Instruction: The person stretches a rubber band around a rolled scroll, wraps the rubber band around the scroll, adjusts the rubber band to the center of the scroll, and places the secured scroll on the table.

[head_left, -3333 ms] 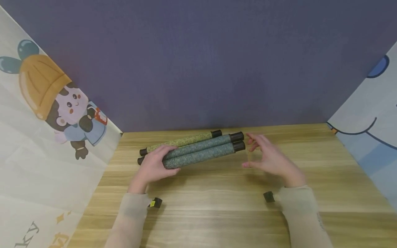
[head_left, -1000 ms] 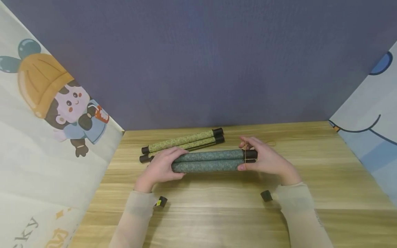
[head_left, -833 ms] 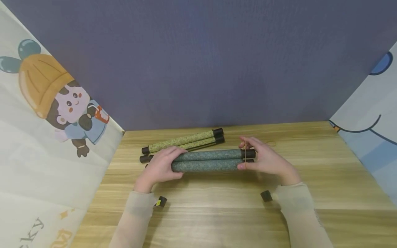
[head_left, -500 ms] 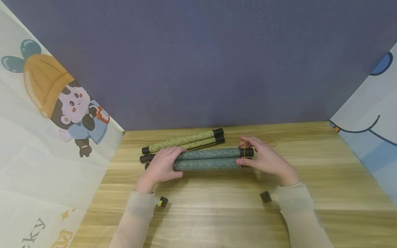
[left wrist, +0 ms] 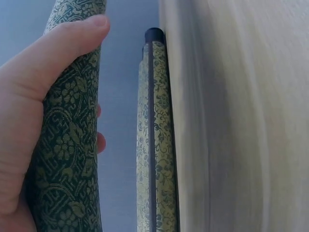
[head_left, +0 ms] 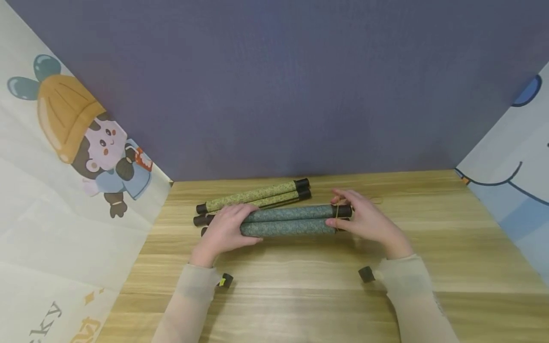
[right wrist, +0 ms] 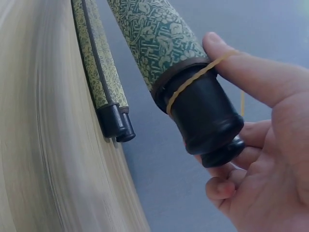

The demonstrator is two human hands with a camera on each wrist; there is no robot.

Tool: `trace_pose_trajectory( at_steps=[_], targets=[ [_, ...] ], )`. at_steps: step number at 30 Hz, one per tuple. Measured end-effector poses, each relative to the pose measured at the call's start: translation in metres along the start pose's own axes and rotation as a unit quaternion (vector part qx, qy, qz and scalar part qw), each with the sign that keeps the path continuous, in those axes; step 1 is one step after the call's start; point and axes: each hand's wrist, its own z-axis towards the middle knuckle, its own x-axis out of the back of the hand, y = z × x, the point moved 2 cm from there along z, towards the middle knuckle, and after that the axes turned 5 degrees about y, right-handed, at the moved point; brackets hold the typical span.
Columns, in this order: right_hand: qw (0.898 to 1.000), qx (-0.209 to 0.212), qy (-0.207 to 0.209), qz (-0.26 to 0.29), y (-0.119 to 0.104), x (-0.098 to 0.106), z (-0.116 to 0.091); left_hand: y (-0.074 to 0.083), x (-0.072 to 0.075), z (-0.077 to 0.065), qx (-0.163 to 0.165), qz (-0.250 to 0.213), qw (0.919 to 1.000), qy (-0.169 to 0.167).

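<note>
Two blue-green patterned scrolls (head_left: 287,227) with dark end knobs lie side by side above the table. My left hand (head_left: 225,229) grips them near their left ends, with the thumb along the near side. At the opposite end, my right hand (head_left: 370,220) holds a thin yellowish rubber band (right wrist: 192,83) stretched by thumb and fingers. In the right wrist view the band crosses the dark knob (right wrist: 205,113) just beyond the patterned part, and the thumb touches the scroll's edge. Behind them, two yellow-green scrolls (head_left: 250,194) with dark ends rest together on the table.
A wood-grain table (head_left: 296,295) bears everything, backed by a dark blue-grey panel (head_left: 274,95). White sheets with cartoon prints stand at left and right. A faint thin loop (head_left: 377,200) shows behind my right hand. Small black wrist devices (head_left: 366,274) sit by both cuffs.
Since the earliest frame, the blue-green scrolls have moved nearer and apart from the yellow-green pair. The rubber band, earlier beyond their right ends, now crosses them. Lately the scrolls dropped slightly leftward.
</note>
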Motion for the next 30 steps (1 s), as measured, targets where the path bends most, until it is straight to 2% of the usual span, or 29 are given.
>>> trace_pose_trajectory(
  at_steps=[5,14,20,25,28,30],
  targets=[
    [1.000,-0.004,-0.009,0.009,0.005,0.000,0.000,0.000,-0.002,0.000,-0.020,0.001,0.9997,0.012],
    [0.999,-0.014,-0.021,0.029,0.009,0.003,0.001,0.003,-0.006,0.001,-0.040,0.007,0.9991,0.011],
    [0.999,-0.018,-0.018,0.033,0.012,0.003,0.002,0.005,-0.009,0.002,-0.060,0.022,0.9973,0.034],
    [0.999,-0.029,-0.014,0.023,0.015,0.001,0.004,0.007,-0.012,0.004,-0.090,0.046,0.9935,0.053],
    [0.999,-0.036,-0.010,0.015,0.018,0.001,0.005,0.009,-0.015,0.006,-0.097,0.051,0.9927,0.050],
    [0.999,-0.043,-0.005,0.015,0.019,0.001,0.006,0.009,-0.017,0.006,-0.090,0.053,0.9938,0.038]
  ],
)
